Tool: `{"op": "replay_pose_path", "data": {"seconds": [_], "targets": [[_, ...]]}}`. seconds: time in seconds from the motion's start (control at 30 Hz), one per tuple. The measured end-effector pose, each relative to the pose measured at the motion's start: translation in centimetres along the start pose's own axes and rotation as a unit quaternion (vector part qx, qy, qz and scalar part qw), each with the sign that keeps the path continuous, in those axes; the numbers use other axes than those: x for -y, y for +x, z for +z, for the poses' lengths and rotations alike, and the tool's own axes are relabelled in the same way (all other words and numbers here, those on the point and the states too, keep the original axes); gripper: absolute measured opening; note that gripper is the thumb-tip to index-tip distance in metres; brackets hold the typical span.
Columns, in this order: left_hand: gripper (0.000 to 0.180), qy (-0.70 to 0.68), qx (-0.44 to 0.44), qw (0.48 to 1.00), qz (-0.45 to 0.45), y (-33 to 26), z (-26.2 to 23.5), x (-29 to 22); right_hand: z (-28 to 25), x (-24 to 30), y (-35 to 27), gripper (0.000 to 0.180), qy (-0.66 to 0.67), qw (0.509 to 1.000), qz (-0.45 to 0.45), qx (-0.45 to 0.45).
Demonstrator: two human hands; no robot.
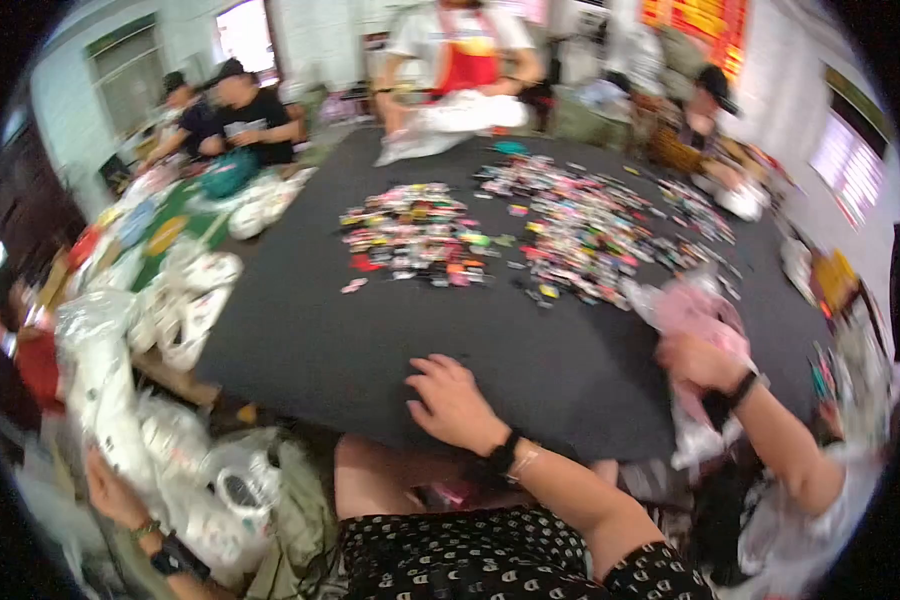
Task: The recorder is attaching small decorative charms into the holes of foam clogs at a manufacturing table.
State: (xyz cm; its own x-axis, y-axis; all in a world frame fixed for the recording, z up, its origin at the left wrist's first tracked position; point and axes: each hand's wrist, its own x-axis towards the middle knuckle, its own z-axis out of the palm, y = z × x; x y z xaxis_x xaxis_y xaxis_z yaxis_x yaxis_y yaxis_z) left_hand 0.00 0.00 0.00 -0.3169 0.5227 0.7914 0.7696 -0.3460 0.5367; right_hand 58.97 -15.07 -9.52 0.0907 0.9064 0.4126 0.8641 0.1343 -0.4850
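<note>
My right hand (457,405) rests palm down near the front edge of the black-covered table (300,330). Its fingers are spread, holding nothing, and a dark band circles the wrist. At the lower left, my left hand (118,492) is beside clear plastic bags with white contents (115,410); blur hides its fingers and any grip. Loose heaps of small colourful pieces lie beyond my right hand, one heap (415,230) at centre left and a bigger one (580,220) to its right. They are too small to identify.
Another person's hand (705,362) grips a pink plastic bag (705,310) at the table's right. Across the table, a person in a red apron (468,65) handles a white plastic bag (460,115). People sit around a green table (175,225) at left and at far right.
</note>
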Motion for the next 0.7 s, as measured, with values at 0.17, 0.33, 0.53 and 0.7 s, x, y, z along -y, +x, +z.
{"op": "replay_pose_path", "data": {"seconds": [0.17, 0.33, 0.53, 0.7], "targets": [[0.035, -0.035, 0.079, 0.996, -0.027, -3.4, 9.7, -17.9, -4.2, -4.4, -1.9, 0.026, 0.185, 0.972, 0.047, -0.139], [0.033, -0.057, 0.300, 0.950, 0.063, -6.8, 14.5, -24.0, -8.7, -3.2, -4.9, 0.021, 0.177, 0.959, 0.078, -0.205], [0.024, -0.316, 0.282, 0.790, 0.443, -16.3, 20.9, -34.5, -15.1, -3.5, -9.2, 0.017, 0.166, 0.955, 0.168, -0.181], [0.030, -0.347, 0.398, 0.753, 0.392, -20.1, 21.3, -34.4, -18.7, -5.1, -12.0, 0.015, 0.043, 0.960, 0.202, -0.191]]}}
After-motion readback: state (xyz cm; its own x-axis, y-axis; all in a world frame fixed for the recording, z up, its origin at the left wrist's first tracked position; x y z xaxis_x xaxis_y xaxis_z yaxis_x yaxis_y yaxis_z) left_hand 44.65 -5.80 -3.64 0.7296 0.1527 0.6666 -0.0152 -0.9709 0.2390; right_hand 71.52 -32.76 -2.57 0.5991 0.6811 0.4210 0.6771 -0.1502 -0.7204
